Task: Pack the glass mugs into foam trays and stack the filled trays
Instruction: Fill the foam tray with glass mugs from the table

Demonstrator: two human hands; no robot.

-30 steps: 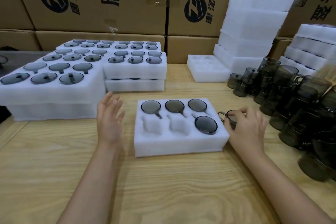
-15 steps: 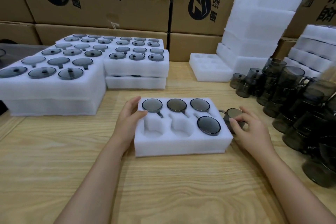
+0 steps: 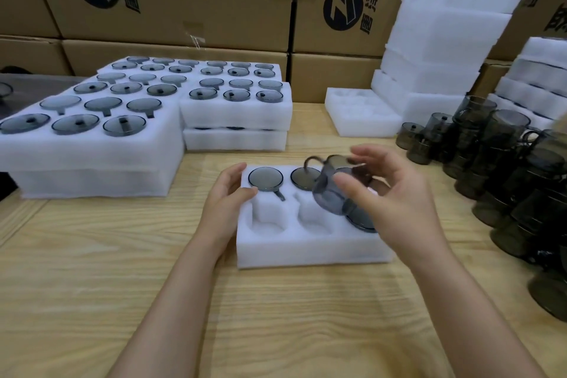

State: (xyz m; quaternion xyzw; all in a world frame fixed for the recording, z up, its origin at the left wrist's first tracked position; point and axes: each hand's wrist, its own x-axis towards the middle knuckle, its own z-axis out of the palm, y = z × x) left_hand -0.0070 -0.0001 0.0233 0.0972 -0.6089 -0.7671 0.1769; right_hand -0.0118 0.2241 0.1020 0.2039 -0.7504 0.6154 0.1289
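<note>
One view only: a wide-angle camera worn on the head, positioned above the near edge of the desk (image 3: 92, 285), facing forward and tilted down. Range is close: both forearms enter from the bottom of the frame; the left hand (image 3: 224, 202), gripping the foam tray (image 3: 306, 250), and the right hand (image 3: 399, 205), holding a glass mug (image 3: 326, 199), sit near frame centre. The far edge of the desk, backed by cardboard boxes (image 3: 171, 9), crosses the upper frame. Toward the desk's right edge the picture appears stretched by the lens.
</note>
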